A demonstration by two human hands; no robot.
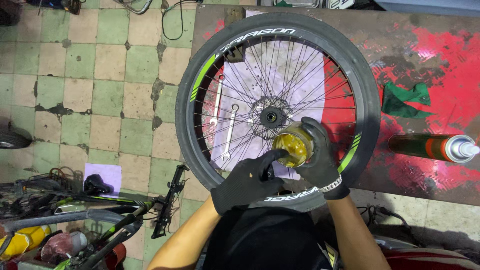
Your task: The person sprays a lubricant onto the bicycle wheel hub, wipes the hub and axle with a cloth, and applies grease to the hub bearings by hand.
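A bicycle wheel (pixel 278 30) with a black tyre, green rim stripes and a disc rotor lies flat on a red-stained workbench. My right hand (pixel 320 160), in a black glove, holds an open jar of yellow grease (pixel 292 147) just below the wheel's hub (pixel 270 117). My left hand (pixel 247 181), also gloved, reaches its fingertips to the jar's mouth. Two wrenches (pixel 229 131) lie on pale paper under the spokes, left of the hub.
A spray can (pixel 432 147) lies on the workbench (pixel 430 60) at the right, with a green rag (pixel 406 100) above it. Bicycle frames and parts (pixel 95 215) crowd the tiled floor at the lower left.
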